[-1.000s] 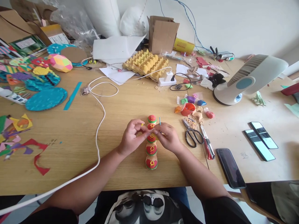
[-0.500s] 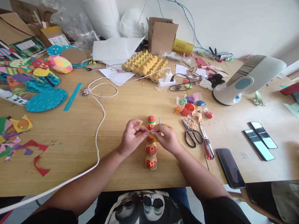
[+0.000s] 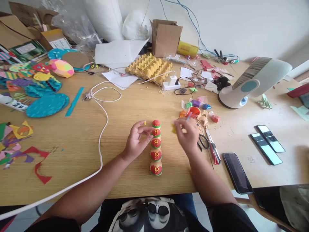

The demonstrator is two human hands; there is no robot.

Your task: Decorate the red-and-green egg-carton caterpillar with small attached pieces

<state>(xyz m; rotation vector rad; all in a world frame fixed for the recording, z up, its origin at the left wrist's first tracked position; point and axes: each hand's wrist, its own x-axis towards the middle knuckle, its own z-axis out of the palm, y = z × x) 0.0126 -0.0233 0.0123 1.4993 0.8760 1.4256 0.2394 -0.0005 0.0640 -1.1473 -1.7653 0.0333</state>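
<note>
While red-topped cups (image 3: 155,145) stand in a row at 6 o'clock in the head view, the left hand's (image 3: 135,141) fingers are slightly spread; the right hand (image 3: 187,133), blurred, seems pinching a blue stick (image 3: 189,116). Gentle touching should spare the yellow loops (image 3: 156,168).

- My left hand (image 3: 135,139) is half curled, thumb (image 3: 146,140) and index fingertip (image 3: 150,129) slightly parted.
- My right hand (image 3: 188,132), blurred, has its fingers (image 3: 179,127) bent inward.
- My left forearm (image 3: 96,185) and right forearm (image 3: 205,177) slant inward.

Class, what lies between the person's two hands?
The head view shows a row of five red-topped, green-rimmed bumps between the left hand and the right hand.
</note>
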